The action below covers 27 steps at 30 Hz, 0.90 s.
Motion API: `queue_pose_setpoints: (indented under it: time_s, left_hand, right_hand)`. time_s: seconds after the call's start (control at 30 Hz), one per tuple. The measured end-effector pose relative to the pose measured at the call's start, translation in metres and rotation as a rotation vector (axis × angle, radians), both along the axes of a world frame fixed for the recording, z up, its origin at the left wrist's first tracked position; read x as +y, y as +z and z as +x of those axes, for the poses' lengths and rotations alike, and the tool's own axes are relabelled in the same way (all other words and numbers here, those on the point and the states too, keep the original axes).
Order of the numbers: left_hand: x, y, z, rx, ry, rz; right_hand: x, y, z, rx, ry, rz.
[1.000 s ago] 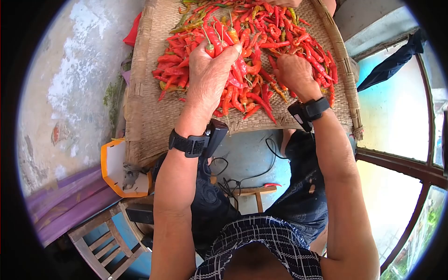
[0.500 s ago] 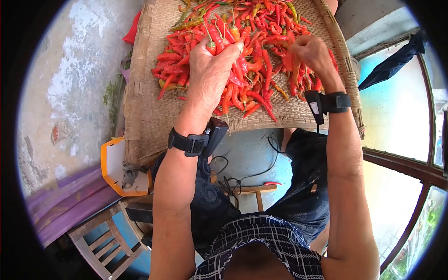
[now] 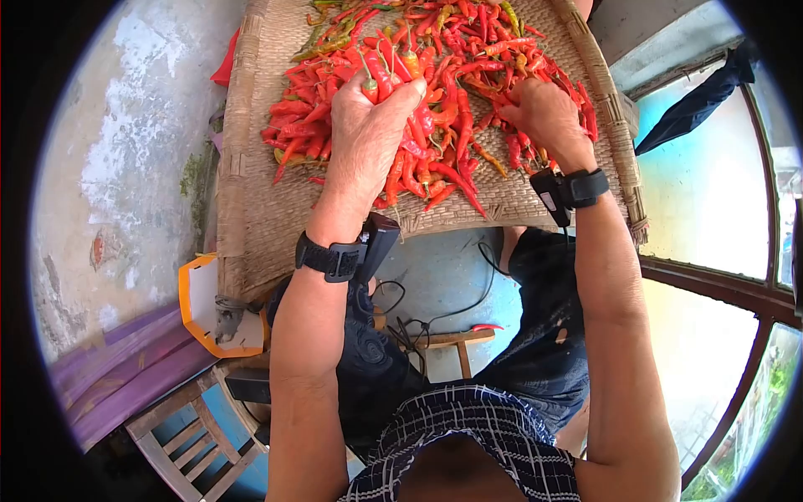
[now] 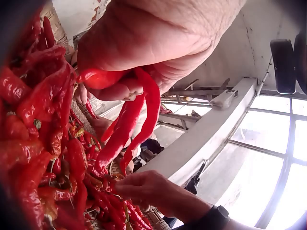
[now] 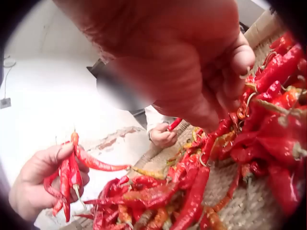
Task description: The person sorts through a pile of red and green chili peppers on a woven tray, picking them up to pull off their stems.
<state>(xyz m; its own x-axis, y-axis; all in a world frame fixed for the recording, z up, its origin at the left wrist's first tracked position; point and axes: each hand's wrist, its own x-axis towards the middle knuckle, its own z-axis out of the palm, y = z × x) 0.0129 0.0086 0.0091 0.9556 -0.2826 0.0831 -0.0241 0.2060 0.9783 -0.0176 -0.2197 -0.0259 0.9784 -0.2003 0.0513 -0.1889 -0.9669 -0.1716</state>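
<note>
In the head view my left hand point(image 3: 368, 138) grips a bunch of red chili peppers point(image 4: 121, 134), stems up, over the left side of the pile. Some dangle below its curled fingers in the left wrist view. My right hand point(image 3: 548, 121) is at the right part of the chili pile point(image 3: 456, 134), back upward, with its fingertips down among the peppers. In the right wrist view its fingers bend toward them; I cannot tell whether they pinch one. The pile is mostly red, with some orange and greenish chilies, on a woven bamboo tray point(image 3: 276, 201).
Across the tray, another person's hand point(image 5: 163, 136) holds a red chili. The tray has a raised rim point(image 3: 615, 109). Below it are a wooden stool point(image 3: 456, 339) with a red chili on it and black cables point(image 3: 410, 326). A wall stands left, a window point(image 3: 703, 167) right.
My right hand moved right and lifted a little from the pile, then came back slightly left and down to the peppers. My left hand keeps its bunch, nearly still.
</note>
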Motion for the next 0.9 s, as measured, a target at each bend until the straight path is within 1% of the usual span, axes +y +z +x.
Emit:
queue_pose_setpoints:
  time_s: [0.07,0.2,0.3,0.37,0.4,0.43,0.5,0.53,0.57,0.63,0.67,0.7,0.77,0.8,0.9]
  left_hand:
    - [0.0,-0.001,0.0,-0.015,-0.006,0.009]
    - [0.001,0.002,-0.002,-0.008,-0.013,0.002]
    - [0.001,0.002,-0.001,0.004,-0.007,-0.013]
    - [0.002,0.0,0.001,0.013,-0.003,-0.036]
    - [0.003,-0.001,0.002,-0.002,-0.002,-0.024]
    - [0.003,-0.001,0.002,-0.018,-0.002,-0.011]
    - [0.004,0.0,0.001,-0.02,0.003,0.0]
    - [0.004,0.001,0.001,-0.024,0.006,0.011]
    - [0.003,0.001,0.0,-0.024,0.004,0.009]
    - [0.003,0.001,0.0,-0.022,0.003,-0.004]
    - [0.003,0.001,-0.001,-0.022,0.002,-0.005]
    - [0.002,0.001,-0.002,-0.013,0.004,-0.01]
    - [0.002,0.002,-0.002,-0.005,0.002,-0.014]
    - [0.002,0.002,-0.002,-0.014,-0.003,-0.003]
    - [0.004,0.0,0.0,-0.004,-0.02,0.026]
  right_hand:
    - [0.005,-0.003,-0.001,0.11,0.038,-0.087]
    - [0.01,-0.011,0.003,0.109,0.048,-0.115]
    - [0.009,-0.01,0.009,0.096,0.005,-0.097]
    - [-0.002,0.002,0.014,0.015,-0.086,0.229]
    - [-0.015,-0.001,0.015,-0.066,-0.048,0.332]
    - [-0.019,0.005,0.013,-0.065,-0.046,0.331]
    - [-0.027,0.019,0.01,-0.248,-0.06,0.587]
    - [-0.028,0.023,0.008,-0.315,-0.071,0.617]
    - [-0.029,0.025,0.007,-0.316,-0.073,0.614]
    - [-0.033,0.028,0.006,-0.512,-0.165,0.657]
    - [-0.042,0.021,0.011,-0.515,-0.216,0.734]
    - [-0.051,0.013,0.014,-0.516,-0.218,0.733]
    - [-0.063,0.0,0.017,-0.68,-0.158,0.635]
    - [-0.059,0.002,0.013,-0.731,-0.191,0.478]
    - [-0.048,0.008,0.014,-0.705,-0.156,0.439]
